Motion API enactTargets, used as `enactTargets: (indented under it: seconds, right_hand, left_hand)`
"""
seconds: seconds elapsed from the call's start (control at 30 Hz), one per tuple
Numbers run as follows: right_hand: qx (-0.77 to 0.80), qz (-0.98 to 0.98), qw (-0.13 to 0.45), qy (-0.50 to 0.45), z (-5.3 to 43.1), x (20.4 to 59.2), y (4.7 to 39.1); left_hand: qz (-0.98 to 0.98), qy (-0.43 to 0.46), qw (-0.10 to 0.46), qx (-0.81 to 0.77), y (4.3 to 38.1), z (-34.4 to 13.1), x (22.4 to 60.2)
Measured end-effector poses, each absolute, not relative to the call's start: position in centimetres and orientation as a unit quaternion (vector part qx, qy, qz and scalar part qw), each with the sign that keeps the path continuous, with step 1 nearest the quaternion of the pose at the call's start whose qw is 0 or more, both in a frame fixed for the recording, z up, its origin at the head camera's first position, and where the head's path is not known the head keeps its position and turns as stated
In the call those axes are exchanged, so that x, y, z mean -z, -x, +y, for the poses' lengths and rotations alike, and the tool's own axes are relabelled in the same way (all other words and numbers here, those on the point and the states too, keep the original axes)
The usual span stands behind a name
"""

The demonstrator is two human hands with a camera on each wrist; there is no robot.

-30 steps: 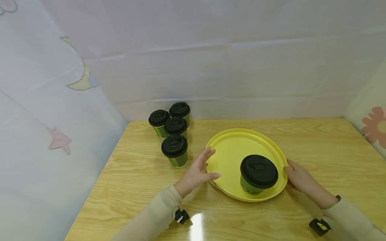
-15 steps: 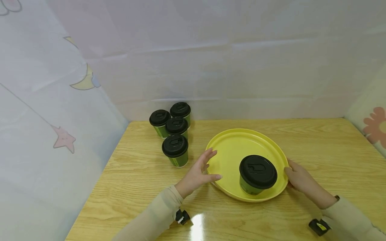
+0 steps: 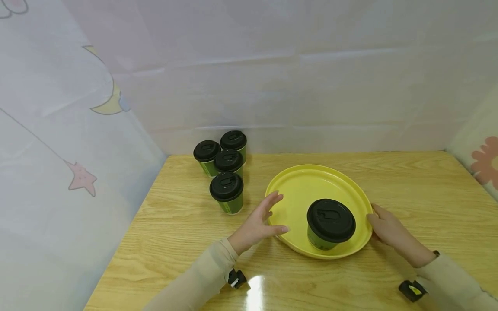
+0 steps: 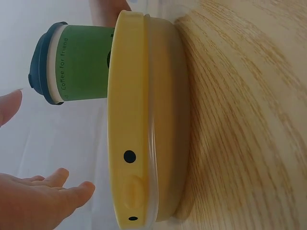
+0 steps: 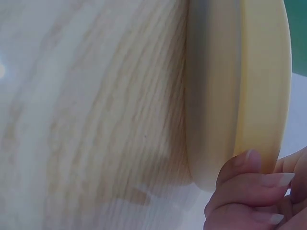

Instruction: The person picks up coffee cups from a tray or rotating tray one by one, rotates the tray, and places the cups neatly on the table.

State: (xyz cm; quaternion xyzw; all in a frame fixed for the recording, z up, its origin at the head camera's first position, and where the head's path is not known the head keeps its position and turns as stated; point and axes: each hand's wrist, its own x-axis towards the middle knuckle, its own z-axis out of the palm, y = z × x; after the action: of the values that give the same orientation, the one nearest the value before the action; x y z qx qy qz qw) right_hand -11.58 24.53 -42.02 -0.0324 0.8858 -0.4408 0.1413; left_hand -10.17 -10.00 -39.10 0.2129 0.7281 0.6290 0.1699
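Observation:
A round yellow tray [image 3: 292,190] with a raised rim stands on the wooden table. The left wrist view shows a paler, rounded base [image 4: 170,120] under its rim [image 4: 128,110]. One green paper cup [image 3: 319,241] with a black lid [image 3: 331,220] stands upright on the near right part of the tray. My right hand [image 3: 393,231] grips the tray's right rim; in the right wrist view its fingers [image 5: 244,191] curl against the rim's side. At the left rim, my left hand [image 3: 254,226] is spread, thumb and fingers apart, with nothing between them.
Several more lidded green cups [image 3: 231,204] cluster on the table [image 3: 175,242], left of the tray and toward the back. A pale printed cloth [image 3: 292,86] hangs behind the table and along both sides.
The cup on the tray has shifted slightly to the left. My left hand has edged a little to the right, still spread; my right hand keeps its grip on the rim.

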Motion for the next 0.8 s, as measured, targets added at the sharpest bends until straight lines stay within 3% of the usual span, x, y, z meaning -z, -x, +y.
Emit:
enactTargets:
  seconds: [0.27, 0.8]
  right_hand:
    - [0.458, 0.879, 0.122, 0.051, 24.17, 42.32, 10.89]
    - [0.439, 0.887, 0.138, 0.029, 24.72, 42.51, 11.54]
  left_hand:
    - [0.733, -0.211, 0.168, -0.625, 10.18, -9.85, 38.92]
    - [0.734, -0.202, 0.166, -0.626, 10.13, -9.98, 38.97]
